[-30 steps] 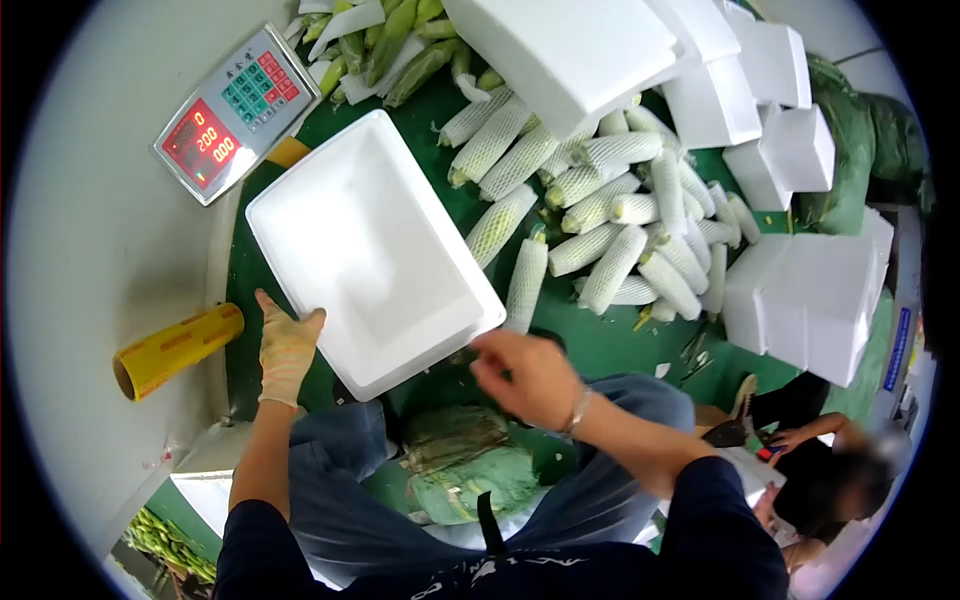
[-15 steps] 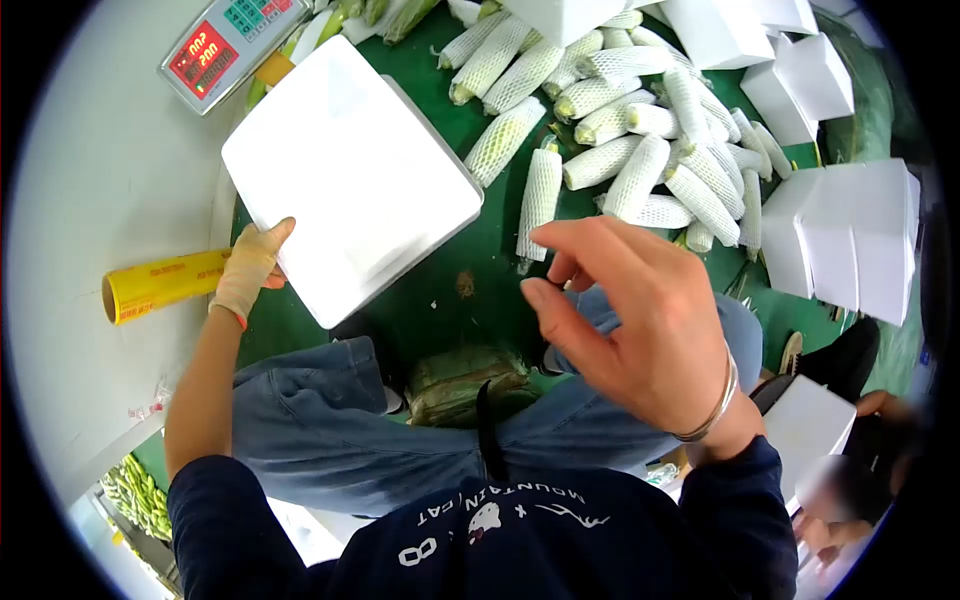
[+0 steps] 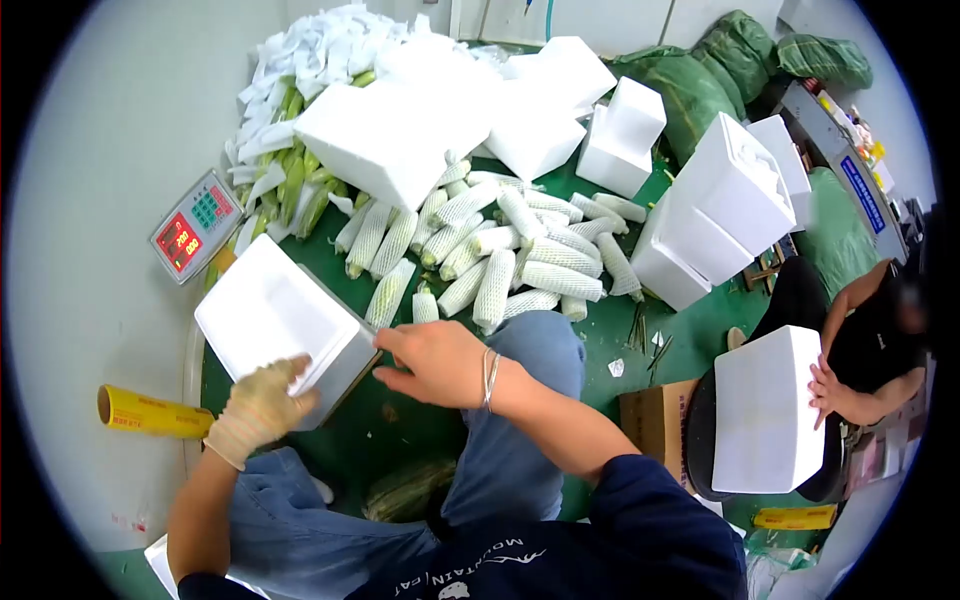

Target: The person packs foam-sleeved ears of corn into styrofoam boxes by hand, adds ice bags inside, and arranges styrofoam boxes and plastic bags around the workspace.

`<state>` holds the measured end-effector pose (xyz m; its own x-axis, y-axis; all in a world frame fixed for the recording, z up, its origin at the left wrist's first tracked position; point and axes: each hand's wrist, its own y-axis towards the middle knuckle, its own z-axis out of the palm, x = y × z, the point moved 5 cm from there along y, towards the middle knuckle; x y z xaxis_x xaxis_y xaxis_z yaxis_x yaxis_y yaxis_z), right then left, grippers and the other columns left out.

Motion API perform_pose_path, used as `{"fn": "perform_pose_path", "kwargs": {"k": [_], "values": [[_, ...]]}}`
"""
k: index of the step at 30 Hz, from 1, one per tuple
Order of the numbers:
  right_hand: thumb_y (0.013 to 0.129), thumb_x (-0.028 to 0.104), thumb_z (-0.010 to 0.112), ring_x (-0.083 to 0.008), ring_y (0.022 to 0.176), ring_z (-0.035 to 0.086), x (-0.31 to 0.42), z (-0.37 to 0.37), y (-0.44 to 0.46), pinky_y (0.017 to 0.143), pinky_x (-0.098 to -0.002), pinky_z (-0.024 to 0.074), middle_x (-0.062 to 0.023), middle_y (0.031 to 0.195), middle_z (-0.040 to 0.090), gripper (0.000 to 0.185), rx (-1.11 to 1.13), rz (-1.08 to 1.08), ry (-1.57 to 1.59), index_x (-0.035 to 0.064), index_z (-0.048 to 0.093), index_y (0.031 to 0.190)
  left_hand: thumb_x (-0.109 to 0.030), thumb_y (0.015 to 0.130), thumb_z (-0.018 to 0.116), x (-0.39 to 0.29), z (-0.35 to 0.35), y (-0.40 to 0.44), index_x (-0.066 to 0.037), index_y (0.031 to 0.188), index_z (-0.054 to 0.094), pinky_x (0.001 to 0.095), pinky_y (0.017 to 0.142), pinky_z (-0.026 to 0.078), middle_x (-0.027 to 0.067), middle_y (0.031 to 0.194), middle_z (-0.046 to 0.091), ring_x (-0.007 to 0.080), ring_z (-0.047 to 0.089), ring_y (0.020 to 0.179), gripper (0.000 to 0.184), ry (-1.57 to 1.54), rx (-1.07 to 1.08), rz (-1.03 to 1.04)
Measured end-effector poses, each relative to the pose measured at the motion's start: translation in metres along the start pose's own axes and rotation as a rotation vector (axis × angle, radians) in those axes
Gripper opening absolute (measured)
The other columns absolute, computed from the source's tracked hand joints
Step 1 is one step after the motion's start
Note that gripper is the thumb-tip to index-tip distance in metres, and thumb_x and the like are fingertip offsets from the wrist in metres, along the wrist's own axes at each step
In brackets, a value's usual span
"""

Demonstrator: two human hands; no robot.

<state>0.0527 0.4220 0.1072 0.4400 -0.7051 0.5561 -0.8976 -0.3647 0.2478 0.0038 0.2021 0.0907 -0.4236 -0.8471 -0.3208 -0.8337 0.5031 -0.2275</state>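
My left hand (image 3: 262, 405), in a pale glove, grips the near edge of a closed white foam box (image 3: 270, 305), its fingers reaching over the lid. The box sits tilted on the green floor in front of my legs. My bare right hand (image 3: 435, 363), with silver bangles at the wrist, has its fingers stretched out and apart at the box's right edge. Its fingertips seem to touch the side there. Just beyond lie several ears of corn (image 3: 490, 250) in white foam net sleeves. Beside my left wrist is a yellow roll (image 3: 155, 412).
A scale (image 3: 197, 228) with a lit red display stands at the left. Behind are unwrapped corn (image 3: 292, 190), a pile of white net sleeves (image 3: 310, 60) and more foam boxes (image 3: 390, 125). At right, another person's hands (image 3: 838, 392) rest on a foam box (image 3: 765, 410).
The head view has shifted, showing more of the room. My right hand has gone from the air over my leg to the box's right side. My left hand lies further over the lid.
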Motion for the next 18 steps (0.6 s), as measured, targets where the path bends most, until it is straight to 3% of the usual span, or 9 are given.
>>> {"fn": "perform_pose_path", "kwargs": {"k": [2, 6, 7, 8, 10, 12, 14, 16, 18], "values": [[0.083, 0.025, 0.063, -0.0323, 0.069, 0.064, -0.010, -0.006, -0.001, 0.061, -0.0440, 0.0505, -0.0117, 0.070, 0.064, 0.024, -0.030, 0.081, 0.067, 0.0040, 0.057, 0.093, -0.040, 0.084, 0.061, -0.010, 0.013, -0.011, -0.008, 0.122, 0.059, 0.0370, 0.092, 0.048, 0.0131, 0.115, 0.064, 0.0304, 0.061, 0.104, 0.050, 0.024, 0.175, 0.061], [0.082, 0.020, 0.064, -0.0309, 0.067, 0.064, -0.013, -0.027, -0.005, 0.061, -0.0409, 0.0510, -0.0109, 0.069, 0.065, 0.017, -0.265, 0.115, 0.172, 0.0048, 0.060, 0.088, -0.041, 0.086, 0.059, -0.003, 0.047, -0.015, -0.006, 0.123, 0.058, 0.0371, 0.094, 0.046, 0.0140, 0.119, 0.062, 0.0301, 0.058, 0.110, 0.050, -0.007, 0.205, 0.085], [0.083, 0.013, 0.064, -0.0244, 0.062, 0.065, -0.012, -0.031, -0.009, 0.059, -0.0347, 0.0506, -0.0105, 0.069, 0.065, 0.012, -0.331, 0.102, 0.209, 0.0039, 0.063, 0.091, -0.042, 0.086, 0.058, -0.008, 0.055, -0.012, -0.007, 0.124, 0.057, 0.0379, 0.094, 0.046, 0.0141, 0.118, 0.062, 0.0307, 0.058, 0.109, 0.051, 0.028, 0.238, 0.140], [0.083, 0.013, 0.064, -0.0244, 0.062, 0.065, -0.008, -0.035, -0.014, 0.059, -0.0347, 0.0506, -0.0105, 0.069, 0.065, 0.012, -0.345, 0.103, 0.195, 0.0039, 0.063, 0.091, -0.043, 0.086, 0.058, -0.016, 0.063, -0.008, -0.007, 0.125, 0.056, 0.0387, 0.093, 0.046, 0.0143, 0.118, 0.062, 0.0313, 0.058, 0.109, 0.052, 0.062, 0.273, 0.199], [0.084, 0.006, 0.062, -0.0157, 0.063, 0.062, -0.008, -0.048, -0.033, 0.060, -0.0275, 0.0494, -0.0082, 0.071, 0.064, 0.014, -0.589, 0.205, 0.401, 0.0025, 0.064, 0.098, -0.044, 0.086, 0.057, -0.034, 0.080, -0.002, -0.007, 0.125, 0.056, 0.0391, 0.093, 0.046, 0.0141, 0.117, 0.063, 0.0313, 0.058, 0.110, 0.053, -0.103, 0.383, 0.211], [0.085, 0.003, 0.061, -0.0114, 0.066, 0.059, -0.006, -0.057, -0.068, 0.063, -0.0236, 0.0483, -0.0064, 0.076, 0.064, 0.017, -0.806, 0.276, 0.396, 0.0006, 0.063, 0.102, -0.044, 0.086, 0.057, -0.043, 0.109, 0.010, -0.007, 0.124, 0.057, 0.0380, 0.095, 0.045, 0.0128, 0.119, 0.062, 0.0302, 0.057, 0.112, 0.053, -0.209, 0.438, 0.257], [0.085, 0.006, 0.064, -0.0130, 0.074, 0.061, -0.004, -0.061, -0.115, 0.067, -0.0254, 0.0491, -0.0069, 0.089, 0.065, 0.024, -0.963, 0.351, 0.407, -0.0004, 0.059, 0.107, -0.045, 0.086, 0.057, -0.047, 0.148, 0.031, -0.008, 0.124, 0.057, 0.0374, 0.097, 0.044, 0.0116, 0.120, 0.062, 0.0287, 0.057, 0.114, 0.053, -0.155, 0.428, 0.378], [0.084, 0.010, 0.067, -0.0188, 0.077, 0.062, 0.033, -0.072, -0.152, 0.071, -0.0294, 0.0495, -0.0084, 0.090, 0.062, 0.032, -1.029, 0.502, -0.036, 0.0001, 0.055, 0.111, -0.045, 0.086, 0.056, -0.054, 0.174, 0.037, -0.010, 0.126, 0.056, 0.0371, 0.098, 0.043, 0.0122, 0.123, 0.061, 0.0283, 0.056, 0.116, 0.054, -0.063, 0.510, 0.307], [0.082, 0.019, 0.071, -0.0272, 0.075, 0.059, 0.058, -0.066, -0.181, 0.071, -0.0359, 0.0481, -0.0114, 0.086, 0.057, 0.034, -0.850, 0.677, -0.494, 0.0004, 0.053, 0.103, -0.047, 0.085, 0.057, -0.039, 0.216, 0.043, -0.012, 0.129, 0.055, 0.0357, 0.100, 0.041, 0.0133, 0.127, 0.058, 0.0294, 0.054, 0.119, 0.056, -0.158, 0.568, 0.276]]}}
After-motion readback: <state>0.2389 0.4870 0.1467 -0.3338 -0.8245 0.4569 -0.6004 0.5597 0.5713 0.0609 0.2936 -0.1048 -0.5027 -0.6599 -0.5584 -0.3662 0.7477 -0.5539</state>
